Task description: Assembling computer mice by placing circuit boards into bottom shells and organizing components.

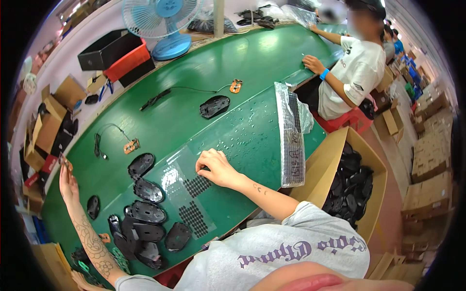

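My left hand [69, 186] is stretched out at the far left, its fingers closed on a small orange circuit board [67, 164]. My right hand [217, 168] rests over a clear sheet [175, 170] dotted with small black round pads [195, 218]. Its thumb and fingers are pinched together at the upper rows; whatever they hold is too small to make out. Between my arms lie several black mouse shells [148, 212], some piled up. A lone dark shell [93, 207] sits beside my left forearm.
Farther along the green table [189, 72] lie cabled circuit boards [131, 146] and a shell [214, 106]. A wrapped pack [292, 136] stands right, near a carton of black parts [378, 194]. A blue fan [171, 46] stands behind; a co-worker [361, 68] sits far right.
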### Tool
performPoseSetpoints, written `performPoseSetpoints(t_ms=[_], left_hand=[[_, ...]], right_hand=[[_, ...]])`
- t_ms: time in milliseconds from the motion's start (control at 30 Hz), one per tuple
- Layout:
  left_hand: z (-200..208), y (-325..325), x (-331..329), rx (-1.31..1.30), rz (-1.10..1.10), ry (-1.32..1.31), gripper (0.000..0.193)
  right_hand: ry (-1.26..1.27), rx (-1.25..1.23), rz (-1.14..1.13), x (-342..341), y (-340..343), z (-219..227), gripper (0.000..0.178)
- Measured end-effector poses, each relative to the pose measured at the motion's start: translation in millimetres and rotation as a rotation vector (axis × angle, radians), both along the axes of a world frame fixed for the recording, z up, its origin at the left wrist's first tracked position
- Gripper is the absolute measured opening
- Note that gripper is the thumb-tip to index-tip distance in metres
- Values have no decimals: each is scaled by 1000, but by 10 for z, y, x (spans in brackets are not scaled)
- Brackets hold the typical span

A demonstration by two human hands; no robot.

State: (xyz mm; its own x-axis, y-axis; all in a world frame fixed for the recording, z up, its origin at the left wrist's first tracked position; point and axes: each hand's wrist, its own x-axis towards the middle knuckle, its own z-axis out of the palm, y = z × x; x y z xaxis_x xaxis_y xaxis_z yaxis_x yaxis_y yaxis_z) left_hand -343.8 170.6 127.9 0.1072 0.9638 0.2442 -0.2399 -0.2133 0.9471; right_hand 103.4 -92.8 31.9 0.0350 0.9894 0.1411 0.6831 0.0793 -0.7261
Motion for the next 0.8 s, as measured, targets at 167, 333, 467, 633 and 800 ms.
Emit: performPoseSetpoints(t_ms=[167, 333, 467, 633, 800], left_hand=[[-62, -303, 114, -331, 86, -159, 44], [-164, -978, 973, -479, 55, 2, 42], [-260, -1360, 1352, -594, -34, -25, 36], [-184, -1920, 1914, -620, -181, 115, 33], [-535, -2278, 2258, -598, -182, 117, 29]], right_hand=[[19, 105, -15, -54, 7, -11, 6], [28, 120, -32, -49, 16, -40, 7], [24, 91, 3, -52, -4, 14, 8], [15, 104, -9, -41, -23, 20, 8], [-13, 99, -35, -106, 31, -51, 10]])
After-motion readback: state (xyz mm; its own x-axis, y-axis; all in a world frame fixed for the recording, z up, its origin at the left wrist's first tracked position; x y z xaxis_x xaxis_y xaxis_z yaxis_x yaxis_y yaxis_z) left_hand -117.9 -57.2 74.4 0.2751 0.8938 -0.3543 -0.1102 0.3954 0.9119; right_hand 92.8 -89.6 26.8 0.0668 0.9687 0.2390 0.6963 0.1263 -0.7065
